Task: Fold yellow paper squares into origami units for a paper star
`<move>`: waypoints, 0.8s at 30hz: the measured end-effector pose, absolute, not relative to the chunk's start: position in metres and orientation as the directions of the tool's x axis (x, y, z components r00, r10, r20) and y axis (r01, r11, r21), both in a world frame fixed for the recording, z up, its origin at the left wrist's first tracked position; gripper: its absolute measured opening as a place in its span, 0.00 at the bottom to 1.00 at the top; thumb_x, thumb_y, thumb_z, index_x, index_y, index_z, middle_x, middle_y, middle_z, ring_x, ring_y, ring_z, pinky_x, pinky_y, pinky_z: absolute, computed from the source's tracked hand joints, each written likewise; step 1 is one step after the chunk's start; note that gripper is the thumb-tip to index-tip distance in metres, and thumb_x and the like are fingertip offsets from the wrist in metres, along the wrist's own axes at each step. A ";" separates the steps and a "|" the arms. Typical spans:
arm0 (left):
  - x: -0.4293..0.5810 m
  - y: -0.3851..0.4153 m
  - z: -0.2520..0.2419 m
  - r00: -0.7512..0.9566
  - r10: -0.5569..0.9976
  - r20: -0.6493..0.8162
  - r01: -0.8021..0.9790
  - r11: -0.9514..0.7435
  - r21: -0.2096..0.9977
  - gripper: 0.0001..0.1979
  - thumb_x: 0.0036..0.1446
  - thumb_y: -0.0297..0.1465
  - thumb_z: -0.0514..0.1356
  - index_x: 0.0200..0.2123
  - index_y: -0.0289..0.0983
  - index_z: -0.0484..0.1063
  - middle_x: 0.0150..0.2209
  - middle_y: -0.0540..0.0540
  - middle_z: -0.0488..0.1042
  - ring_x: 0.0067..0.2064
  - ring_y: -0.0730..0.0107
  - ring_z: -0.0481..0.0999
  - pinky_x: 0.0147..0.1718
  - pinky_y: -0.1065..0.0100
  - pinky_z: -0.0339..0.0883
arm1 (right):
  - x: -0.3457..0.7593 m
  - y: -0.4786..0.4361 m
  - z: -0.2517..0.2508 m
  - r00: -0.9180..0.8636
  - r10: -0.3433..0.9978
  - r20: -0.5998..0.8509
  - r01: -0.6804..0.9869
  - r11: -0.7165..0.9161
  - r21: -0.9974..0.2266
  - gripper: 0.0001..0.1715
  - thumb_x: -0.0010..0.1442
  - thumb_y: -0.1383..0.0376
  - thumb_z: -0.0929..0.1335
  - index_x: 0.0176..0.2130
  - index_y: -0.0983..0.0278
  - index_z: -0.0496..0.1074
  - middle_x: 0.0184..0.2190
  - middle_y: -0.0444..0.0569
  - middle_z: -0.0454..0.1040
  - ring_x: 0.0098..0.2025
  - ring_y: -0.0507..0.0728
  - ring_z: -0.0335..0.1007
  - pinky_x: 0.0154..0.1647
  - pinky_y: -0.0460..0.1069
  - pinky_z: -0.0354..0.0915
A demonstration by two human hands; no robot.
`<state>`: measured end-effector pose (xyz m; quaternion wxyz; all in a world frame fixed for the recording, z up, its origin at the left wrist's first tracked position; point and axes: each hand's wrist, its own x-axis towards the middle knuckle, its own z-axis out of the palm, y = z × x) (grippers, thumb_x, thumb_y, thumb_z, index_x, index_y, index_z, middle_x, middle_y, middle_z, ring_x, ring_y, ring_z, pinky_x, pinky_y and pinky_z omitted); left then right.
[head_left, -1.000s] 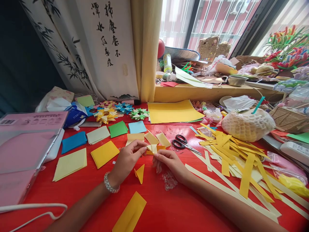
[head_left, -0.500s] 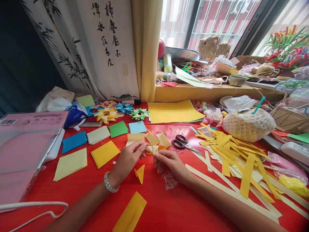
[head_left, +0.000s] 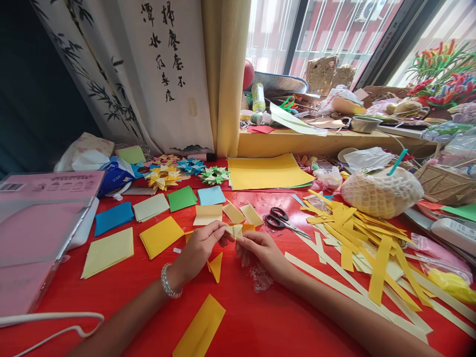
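Observation:
Between my fingertips is a small folded piece of pale yellow paper (head_left: 234,230). My left hand (head_left: 204,246) pinches its left side; a beaded bracelet is on that wrist. My right hand (head_left: 262,252) grips its lower right side between thumb and fingers. Just below my left hand stands a folded orange-yellow paper piece (head_left: 216,267). A larger creased yellow sheet (head_left: 200,327) lies nearer the front edge. Behind the hands are pale creased papers (head_left: 208,214), and black-handled scissors (head_left: 283,220) rest to the right of them.
Stacks of coloured paper (head_left: 162,237) lie on the left of the red table (head_left: 260,327). Yellow paper strips (head_left: 379,267) spread over the right. Folded paper stars (head_left: 163,176) and a large yellow sheet stack (head_left: 267,172) sit at the back. A fruit in white netting (head_left: 383,193) stands back right.
My left hand has moved slightly right and in closer on the pale yellow piece, whose top now looks pinched into a narrower fold. My right hand stays nearly in place.

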<state>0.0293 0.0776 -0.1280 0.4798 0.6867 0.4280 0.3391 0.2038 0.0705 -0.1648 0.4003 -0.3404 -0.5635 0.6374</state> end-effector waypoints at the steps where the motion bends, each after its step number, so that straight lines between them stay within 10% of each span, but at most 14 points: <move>1: 0.029 0.078 -0.128 0.410 0.910 0.054 0.247 -0.168 0.954 0.14 0.62 0.36 0.46 0.34 0.36 0.68 0.31 0.49 0.70 0.36 0.69 0.68 0.39 0.70 0.60 | 0.204 0.071 -0.165 -0.447 0.894 0.018 -0.130 -0.045 -0.990 0.20 0.61 0.54 0.64 0.27 0.67 0.67 0.22 0.46 0.68 0.21 0.51 0.64 0.23 0.44 0.59; 24: 0.028 0.080 -0.131 0.342 0.934 0.108 0.424 -0.255 0.869 0.12 0.61 0.36 0.50 0.33 0.37 0.70 0.28 0.52 0.71 0.32 0.73 0.68 0.33 0.74 0.59 | 0.201 0.073 -0.169 -0.373 0.927 0.041 -0.182 -0.030 -0.983 0.22 0.61 0.51 0.62 0.31 0.67 0.65 0.23 0.46 0.67 0.19 0.50 0.64 0.20 0.44 0.62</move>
